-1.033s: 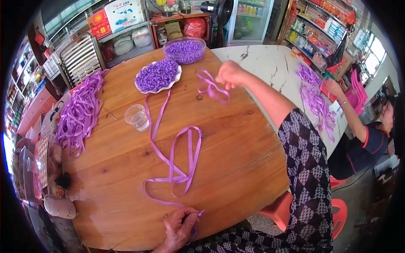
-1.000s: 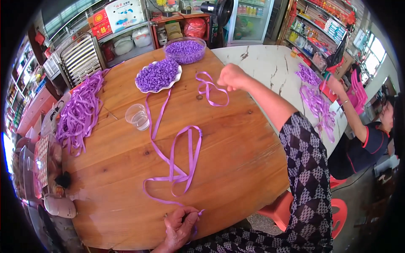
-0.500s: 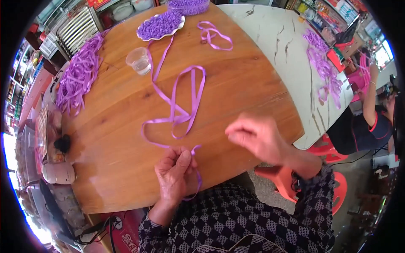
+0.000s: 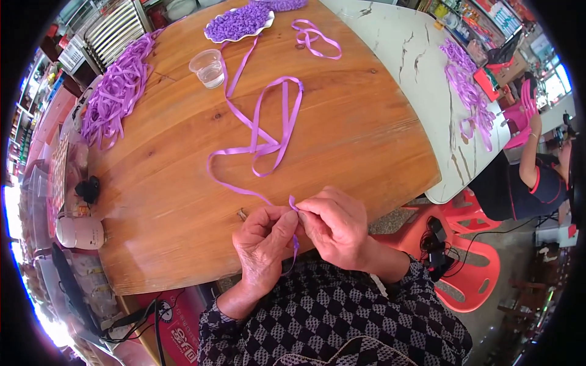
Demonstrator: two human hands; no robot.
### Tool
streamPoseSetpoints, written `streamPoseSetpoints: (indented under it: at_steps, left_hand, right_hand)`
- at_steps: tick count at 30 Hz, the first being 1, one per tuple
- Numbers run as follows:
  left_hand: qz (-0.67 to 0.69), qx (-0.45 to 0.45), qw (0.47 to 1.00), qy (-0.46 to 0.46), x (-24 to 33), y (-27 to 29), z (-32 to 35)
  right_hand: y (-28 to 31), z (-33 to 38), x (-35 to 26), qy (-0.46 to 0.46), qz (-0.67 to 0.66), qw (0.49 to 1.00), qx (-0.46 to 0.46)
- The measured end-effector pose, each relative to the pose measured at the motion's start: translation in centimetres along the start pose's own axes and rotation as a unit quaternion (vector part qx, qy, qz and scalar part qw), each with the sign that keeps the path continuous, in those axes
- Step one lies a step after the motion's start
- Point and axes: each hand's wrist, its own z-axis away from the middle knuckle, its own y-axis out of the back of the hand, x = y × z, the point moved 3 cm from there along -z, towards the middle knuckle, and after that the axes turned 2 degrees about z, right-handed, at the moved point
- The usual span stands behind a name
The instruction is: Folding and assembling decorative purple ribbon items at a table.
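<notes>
Near the front edge of the wooden table, my left hand [image 4: 262, 247] pinches a narrow purple ribbon [image 4: 278, 146] between thumb and fingers. My right hand [image 4: 337, 230] is closed at the same spot, its thumb and fingertips meeting the left ones on the ribbon. A short end sticks up between the fingertips, and another part hangs down toward my lap. From my hands the long part runs away in loose loops across the wood, toward a white scalloped plate [image 4: 271, 23] heaped with small purple pieces [image 4: 235, 24]. My fingers hide the exact point of grip.
A clear plastic cup of liquid [image 4: 209, 72] stands beside the ribbon. Another loose ribbon [image 4: 317, 41] lies at the far side. Piled ribbons [image 4: 116, 91] cover the left edge. A white marbled table [image 4: 397, 73] with more ribbons adjoins at right, where another person [image 4: 534, 177] sits.
My right hand has come down and left from above the table to meet my left hand at the ribbon. My left hand has shifted slightly right, still pinching it.
</notes>
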Motion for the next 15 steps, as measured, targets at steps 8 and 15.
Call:
streamPoseSetpoints:
  at_steps: [8,15]
  left_hand:
    - [0.077,-0.020,0.993,0.092,-0.7,0.6,-1.2]
    - [-0.053,0.003,0.997,-0.056,-0.6,0.2,-0.2]
  right_hand:
    - [0.1,0.1,0.0,-0.035,-0.031,0.999,0.018]
    - [-0.6,0.3,-0.2,0.052,0.089,0.994,0.036]
